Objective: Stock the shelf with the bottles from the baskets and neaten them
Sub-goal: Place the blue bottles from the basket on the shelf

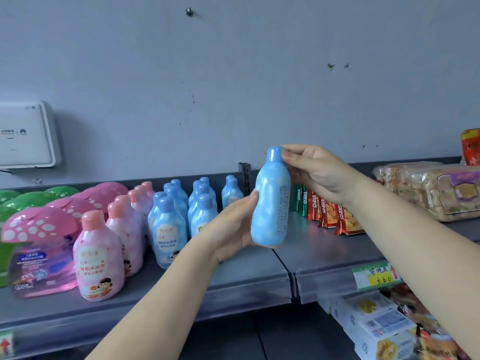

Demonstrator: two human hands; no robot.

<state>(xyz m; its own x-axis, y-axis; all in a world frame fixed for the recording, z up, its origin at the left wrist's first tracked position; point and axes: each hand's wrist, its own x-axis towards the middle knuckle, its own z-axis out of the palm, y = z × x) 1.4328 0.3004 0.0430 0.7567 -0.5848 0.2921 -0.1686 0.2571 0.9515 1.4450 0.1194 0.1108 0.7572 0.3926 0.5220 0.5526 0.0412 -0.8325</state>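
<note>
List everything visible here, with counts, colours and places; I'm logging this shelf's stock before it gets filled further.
Held bottle: one, blue, lifted above the shelf, back label facing the camera.
Blue bottles: about ten, in rows on the shelf, centre; rear ones overlap.
Pink bottles: about five, one row, left of the blue ones.
Mushroom-cap packs: several, pink and green, far left.
Snack packets: several, red and green, standing on the right shelf section.
Wrapped cake packs: clear wrap, far right.
Price tag: one, green and yellow, on the shelf edge.
Boxes: white, on the lower shelf.
White box: one, on the wall.
Left hand: cups the bottle's lower body.
Right hand: pinches the cap.
</note>
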